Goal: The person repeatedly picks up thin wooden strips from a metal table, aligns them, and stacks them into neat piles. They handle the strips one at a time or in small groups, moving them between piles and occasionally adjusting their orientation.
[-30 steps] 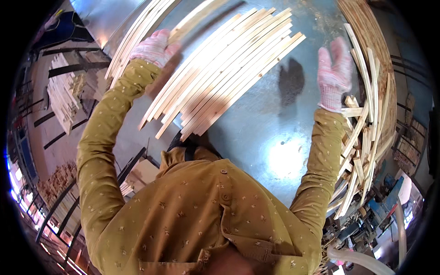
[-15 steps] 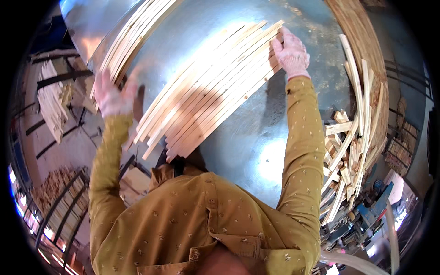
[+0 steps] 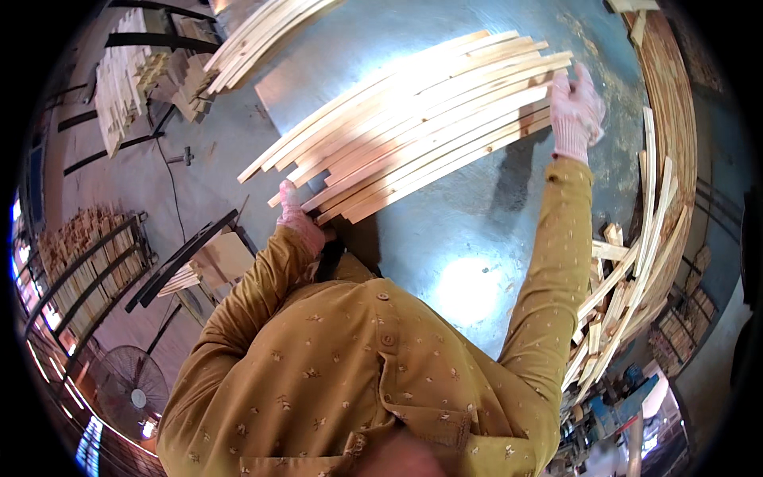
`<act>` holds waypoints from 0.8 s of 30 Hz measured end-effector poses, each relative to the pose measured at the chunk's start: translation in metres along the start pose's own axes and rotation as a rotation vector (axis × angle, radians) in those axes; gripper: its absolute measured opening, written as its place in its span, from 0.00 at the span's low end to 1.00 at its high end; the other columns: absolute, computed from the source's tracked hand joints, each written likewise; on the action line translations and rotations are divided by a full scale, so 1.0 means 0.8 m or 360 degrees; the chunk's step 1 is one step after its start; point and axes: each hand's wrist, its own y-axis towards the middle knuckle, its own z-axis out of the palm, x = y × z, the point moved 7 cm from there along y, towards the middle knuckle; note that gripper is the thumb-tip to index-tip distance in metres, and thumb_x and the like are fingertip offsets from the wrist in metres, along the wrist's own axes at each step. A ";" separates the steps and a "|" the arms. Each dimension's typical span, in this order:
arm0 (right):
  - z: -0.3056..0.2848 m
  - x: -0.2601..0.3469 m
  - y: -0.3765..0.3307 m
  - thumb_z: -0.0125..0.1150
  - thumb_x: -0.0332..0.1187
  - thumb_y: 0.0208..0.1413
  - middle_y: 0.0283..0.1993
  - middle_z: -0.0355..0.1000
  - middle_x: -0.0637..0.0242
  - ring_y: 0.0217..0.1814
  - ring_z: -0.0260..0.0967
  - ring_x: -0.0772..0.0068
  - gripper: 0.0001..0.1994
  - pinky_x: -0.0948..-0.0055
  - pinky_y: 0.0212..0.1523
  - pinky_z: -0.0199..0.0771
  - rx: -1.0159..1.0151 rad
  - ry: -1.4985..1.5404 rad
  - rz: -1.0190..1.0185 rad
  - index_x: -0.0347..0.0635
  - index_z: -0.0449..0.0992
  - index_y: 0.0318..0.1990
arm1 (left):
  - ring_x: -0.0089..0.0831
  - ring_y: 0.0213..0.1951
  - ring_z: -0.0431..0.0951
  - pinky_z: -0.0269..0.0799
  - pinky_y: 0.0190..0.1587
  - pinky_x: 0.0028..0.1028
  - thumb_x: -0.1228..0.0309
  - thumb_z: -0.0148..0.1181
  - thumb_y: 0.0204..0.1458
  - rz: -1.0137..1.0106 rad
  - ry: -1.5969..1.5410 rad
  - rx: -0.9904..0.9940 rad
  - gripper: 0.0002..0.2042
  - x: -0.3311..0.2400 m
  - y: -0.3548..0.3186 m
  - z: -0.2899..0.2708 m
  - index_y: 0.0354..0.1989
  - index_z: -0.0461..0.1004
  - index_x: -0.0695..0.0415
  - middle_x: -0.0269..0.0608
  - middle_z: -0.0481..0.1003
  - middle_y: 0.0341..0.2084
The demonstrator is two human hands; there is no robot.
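Thin pale wooden strips (image 3: 445, 119) lie side by side on the metal tabletop (image 3: 413, 246), slanting from near left to far right with uneven ends. My left hand (image 3: 300, 222), in a pale knitted glove, is at their near left ends. Its thumb points up against the ends, while its other fingers are mostly hidden. At the far right ends is my right hand (image 3: 578, 118), gloved too. Its thumb and fingers are apart, close by the strip tips, and it grips nothing that I can see.
Another bundle of strips (image 3: 266, 36) lies at the far left of the table. Along the right, loose offcuts (image 3: 596, 334) and long slats pile up beside a wooden edge board (image 3: 671, 95). Stacked wood (image 3: 91, 246) in a rack and a fan (image 3: 131, 389) stand at left.
My left hand has come from the far left bundle to the near ends of the middle strips. The view has turned, and the strips and my right hand appear farther right.
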 end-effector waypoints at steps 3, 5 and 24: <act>-0.051 0.024 -0.047 0.61 0.40 0.56 0.41 0.79 0.59 0.49 0.76 0.66 0.24 0.65 0.52 0.73 -0.0064 0.0919 0.0055 0.36 0.73 0.57 | 0.52 0.53 0.69 0.59 0.58 0.62 0.33 0.49 0.53 0.0014 -0.0146 0.0237 0.39 -0.010 -0.024 -0.044 0.62 0.62 0.54 0.50 0.70 0.51; -0.087 0.017 -0.097 0.60 0.32 0.57 0.45 0.76 0.55 0.48 0.75 0.66 0.20 0.69 0.53 0.75 -0.0438 0.1810 0.0239 0.29 0.73 0.54 | 0.51 0.48 0.74 0.68 0.53 0.59 0.38 0.55 0.54 0.0141 -0.0412 0.0465 0.34 -0.036 -0.061 -0.058 0.58 0.66 0.54 0.49 0.73 0.47; 0.071 0.026 -0.470 0.58 0.27 0.62 0.49 0.72 0.68 0.47 0.71 0.76 0.18 0.73 0.49 0.75 -0.0144 0.2162 0.1161 0.43 0.71 0.60 | 0.51 0.46 0.78 0.72 0.51 0.46 0.51 0.61 0.50 0.2995 0.2690 -0.0027 0.22 -0.284 -0.153 0.384 0.42 0.79 0.57 0.52 0.78 0.43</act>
